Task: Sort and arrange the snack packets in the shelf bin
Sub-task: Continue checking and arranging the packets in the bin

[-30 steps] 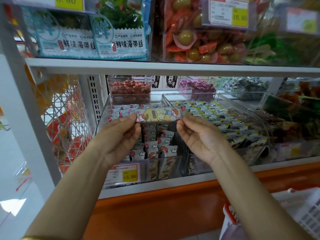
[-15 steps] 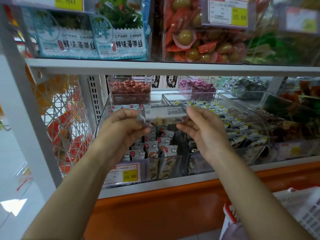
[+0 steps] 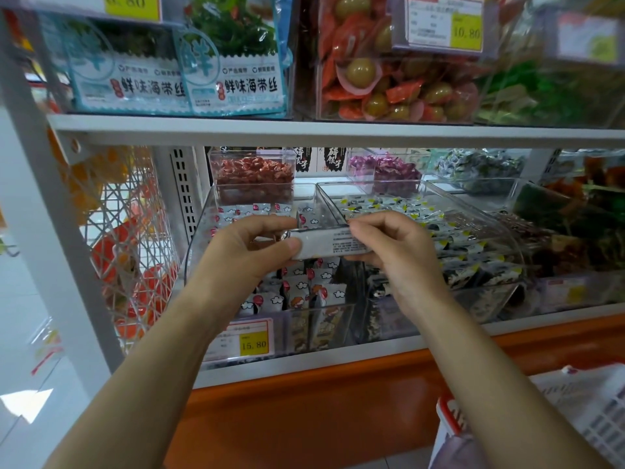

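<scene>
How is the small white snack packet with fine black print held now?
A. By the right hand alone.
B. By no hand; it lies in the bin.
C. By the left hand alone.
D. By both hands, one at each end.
D: the left hand pinches the left end of the small white snack packet and the right hand pinches its right end.

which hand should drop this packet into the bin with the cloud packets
Left, probably. The left hand grips the packet right above the cloud-packet bin, while the right hand pinches the other end, nearer the divider and the neighbouring bin.
</scene>
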